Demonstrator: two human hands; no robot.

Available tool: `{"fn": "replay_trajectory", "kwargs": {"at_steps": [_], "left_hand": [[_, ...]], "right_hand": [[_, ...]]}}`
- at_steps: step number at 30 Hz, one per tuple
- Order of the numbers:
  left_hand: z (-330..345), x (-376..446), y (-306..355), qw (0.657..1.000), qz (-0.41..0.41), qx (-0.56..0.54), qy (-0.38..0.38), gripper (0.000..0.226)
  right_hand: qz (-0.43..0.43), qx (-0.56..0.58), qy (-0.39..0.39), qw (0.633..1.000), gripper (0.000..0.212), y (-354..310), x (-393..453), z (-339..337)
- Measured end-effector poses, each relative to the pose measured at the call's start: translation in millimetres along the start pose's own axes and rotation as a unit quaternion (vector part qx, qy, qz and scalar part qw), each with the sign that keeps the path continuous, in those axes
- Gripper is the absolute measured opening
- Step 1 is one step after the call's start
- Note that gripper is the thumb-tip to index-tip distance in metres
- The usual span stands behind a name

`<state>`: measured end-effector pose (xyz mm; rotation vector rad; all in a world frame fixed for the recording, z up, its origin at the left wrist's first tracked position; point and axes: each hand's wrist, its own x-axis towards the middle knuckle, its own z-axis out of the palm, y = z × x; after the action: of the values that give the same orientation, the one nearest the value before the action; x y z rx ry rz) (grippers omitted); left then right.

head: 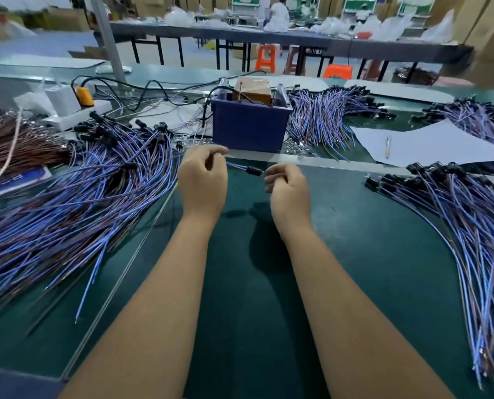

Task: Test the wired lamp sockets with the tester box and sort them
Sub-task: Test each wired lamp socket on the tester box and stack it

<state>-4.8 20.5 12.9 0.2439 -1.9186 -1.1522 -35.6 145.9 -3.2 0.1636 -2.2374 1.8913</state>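
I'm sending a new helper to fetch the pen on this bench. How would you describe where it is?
Start from the blue tester box at the middle of the green bench. To its right lies a white paper sheet between wire bundles. The pen lies on that sheet: the only clear, stick-shaped thing there, with no wires.

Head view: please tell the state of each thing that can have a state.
Left hand: pinches the socket's wires.
Right hand: grips the socket end.
Lamp socket: held above the table, between both hands.
Tester box: upright, untouched.
Pen: lying on white paper.
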Motion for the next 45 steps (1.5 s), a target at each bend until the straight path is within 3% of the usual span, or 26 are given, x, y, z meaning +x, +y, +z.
{"fn": "replay_trajectory", "kwargs": {"at_steps": [2,5,8,10,13,15,20,25,26,28,30,32,34,36,41,45], "left_hand": [[2,0,8,0.986,-0.042,-0.161,0.027,0.025],[4,-2,16,0.894,-0.166,-0.416,-0.003,0.032],[5,-4,19,0.823,-0.226,-0.517,-0.070,0.050],[6,-5,20,0.778,-0.248,-0.561,-0.136,0.057],[8,-9,23,0.759,-0.264,-0.539,-0.252,0.053],[10,-15,25,0.760,-0.258,-0.498,-0.329,0.051],[9,-16,26,0.746,-0.234,-0.436,-0.446,0.047],[6,-15,21,0.724,-0.263,-0.353,-0.532,0.035],[8,-16,21,0.731,-0.264,-0.342,-0.528,0.035],[11,-17,19,0.783,-0.240,-0.305,-0.486,0.046],[14,-16,17,0.847,-0.219,-0.270,-0.403,0.055],[15,-12,12,0.880,-0.238,-0.256,-0.323,0.052],[16,-10,8,0.893,-0.263,-0.244,-0.273,0.042],[19,-8,6,0.895,-0.275,-0.236,-0.260,0.036],[21,-10,5,0.909,-0.261,-0.220,-0.240,0.024],[20,-13,5,0.913,-0.243,-0.224,-0.238,0.011]], "right_hand": [[0.023,0.059,0.048,0.997,0.038,-1,0,-5],[0.055,0.102,0.063,0.991,0.038,-3,-1,-10],[0.069,0.139,0.024,0.988,0.034,-6,-2,-13],[0.099,0.209,-0.048,0.972,0.027,-9,-2,-14],[0.119,0.216,-0.149,0.958,0.027,-10,-1,-17],[0.116,0.200,-0.168,0.958,0.029,-9,-1,-16],[0.101,0.192,-0.118,0.969,0.025,-6,-1,-12],[0.074,0.202,-0.053,0.975,0.017,-7,1,-17],[0.076,0.207,-0.038,0.975,0.017,-7,3,-19],[0.080,0.211,-0.015,0.974,0.019,-6,6,-24],[0.093,0.243,-0.004,0.966,0.019,-5,8,-28],[0.132,0.316,-0.025,0.939,0.021,-5,11,-32],[0.182,0.379,-0.090,0.903,0.025,-7,12,-37],[0.204,0.377,-0.154,0.890,0.025,-8,10,-37],[0.147,0.202,-0.158,0.955,0.017,-10,2,-21],[0.091,0.085,-0.177,0.976,0.016,-5,-1,-12]]}}
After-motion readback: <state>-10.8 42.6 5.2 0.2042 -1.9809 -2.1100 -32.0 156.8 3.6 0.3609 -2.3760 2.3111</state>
